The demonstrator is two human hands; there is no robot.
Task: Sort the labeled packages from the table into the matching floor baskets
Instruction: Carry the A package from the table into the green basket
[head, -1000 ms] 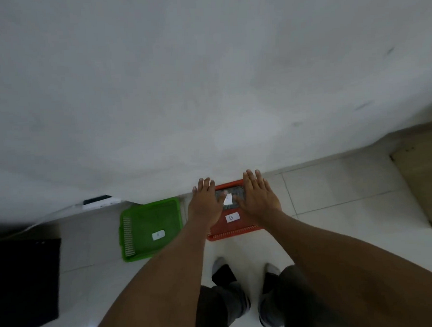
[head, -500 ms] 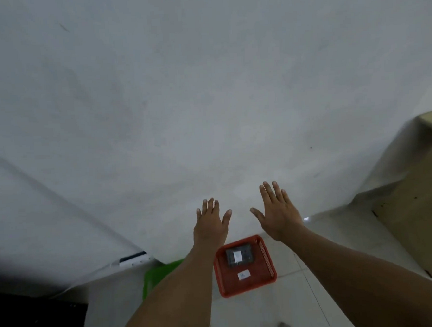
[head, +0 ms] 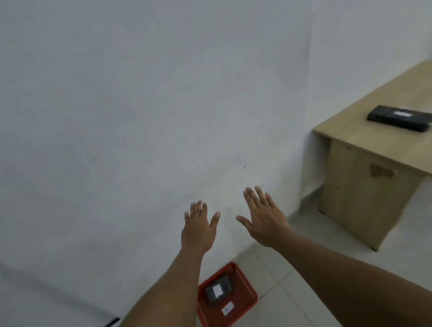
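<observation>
Head view: I count two empty hands, left hand (head: 198, 230) and right hand (head: 264, 217), fingers spread; one package (head: 218, 291) inside one red basket (head: 244, 302) at six o'clock; another package (head: 401, 118) on table (head: 374, 140) at three o'clock.

This looks like a plain, almost bare room, maybe a small office or a back room. The walls (head: 132, 117) are white and have nothing on them, and the floor (head: 291, 284) has pale tiles. A simple wooden desk (head: 374, 140) stands in the corner. A red basket (head: 245, 304) sits on the floor by the wall.
</observation>
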